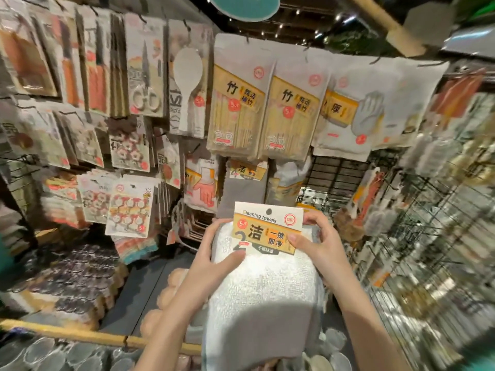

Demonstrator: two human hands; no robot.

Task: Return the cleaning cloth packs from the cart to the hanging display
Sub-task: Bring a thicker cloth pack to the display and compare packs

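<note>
Left hand (214, 253): closed on cloth pack (263, 285), thumb across front.
Right hand (316, 236): pinching header card (267, 227).
Pack bottom: cut off.

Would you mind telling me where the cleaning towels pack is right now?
In the head view, the cleaning towels pack sits low at centre, held by the left hand and right hand, just below the hanging grey cloth pack.

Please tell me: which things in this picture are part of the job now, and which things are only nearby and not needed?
Part of the job:
- cleaning towel pack, held by both hands
- left hand
- right hand
- hanging matching pack on the display

Only nearby:
- bamboo packs
- rice paddle
- scissors
- glove pack
</note>
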